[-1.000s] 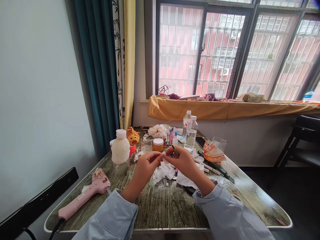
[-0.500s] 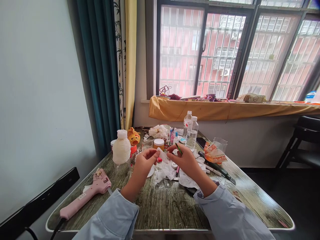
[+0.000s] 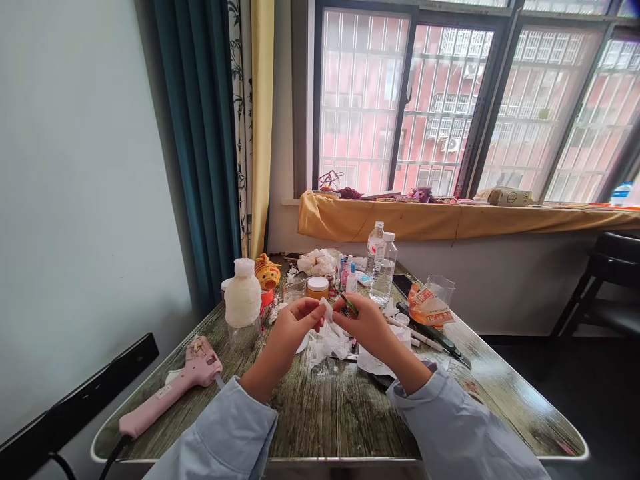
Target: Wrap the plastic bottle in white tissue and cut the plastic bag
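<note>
Over the middle of the table, my left hand [image 3: 296, 327] pinches a small white piece of tissue [image 3: 327, 310] between thumb and fingers. My right hand [image 3: 364, 325] touches the tissue's other side with its fingertips and also holds a thin green tool [image 3: 349, 305], which slants up to the left. Torn white scraps [image 3: 330, 345] lie on the table below both hands. Behind the hands stands an orange jar with a white lid [image 3: 317, 287]. To the left, a white-covered bottle shape [image 3: 243, 297] rests on a clear container.
A pink glue gun [image 3: 173, 390] lies at the left of the wooden table [image 3: 345, 420]. Two clear bottles [image 3: 383, 270] stand at the back. On the right are a dark green cutter [image 3: 445, 343] and a clear cup with an orange wrapper [image 3: 433, 303].
My right hand has moved slightly left and closer to my left hand. The green tool now tilts further to the left, and the tissue looks more bunched.
</note>
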### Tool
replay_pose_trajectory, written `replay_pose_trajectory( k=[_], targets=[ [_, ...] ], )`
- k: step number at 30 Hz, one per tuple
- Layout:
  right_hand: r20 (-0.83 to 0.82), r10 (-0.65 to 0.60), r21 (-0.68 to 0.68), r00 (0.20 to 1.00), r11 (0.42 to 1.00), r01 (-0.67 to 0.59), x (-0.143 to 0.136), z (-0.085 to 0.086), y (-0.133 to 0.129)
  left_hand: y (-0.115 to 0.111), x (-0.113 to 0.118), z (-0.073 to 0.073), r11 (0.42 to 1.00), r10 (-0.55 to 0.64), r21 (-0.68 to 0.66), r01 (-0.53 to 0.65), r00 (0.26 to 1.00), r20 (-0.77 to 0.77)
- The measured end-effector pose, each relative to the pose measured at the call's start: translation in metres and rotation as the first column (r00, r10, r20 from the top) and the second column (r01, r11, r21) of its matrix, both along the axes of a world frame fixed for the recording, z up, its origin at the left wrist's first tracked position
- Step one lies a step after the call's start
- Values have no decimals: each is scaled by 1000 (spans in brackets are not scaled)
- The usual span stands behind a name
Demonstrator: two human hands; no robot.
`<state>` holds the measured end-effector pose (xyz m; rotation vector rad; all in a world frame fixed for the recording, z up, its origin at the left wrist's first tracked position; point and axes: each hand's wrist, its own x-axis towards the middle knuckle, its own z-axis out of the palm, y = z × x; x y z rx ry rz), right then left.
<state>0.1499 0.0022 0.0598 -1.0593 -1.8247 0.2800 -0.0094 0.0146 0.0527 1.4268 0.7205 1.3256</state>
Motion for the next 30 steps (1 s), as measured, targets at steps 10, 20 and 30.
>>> replay_pose_trajectory(
  k=[10,20,30],
  targets=[
    [-36,-21,-11,999,1000,20,5,3,2,1,0,-2,999,-42,-34,43,999,7],
    [3,-21,30,1000,999,21,-1,0,-1,1,1,-3,1000,19,17,-18,999,-43],
    [12,8,13,1000,1000,-8,-1,-1,2,6,-1,-7,993,-88,-82,87,996,-15]
  ],
)
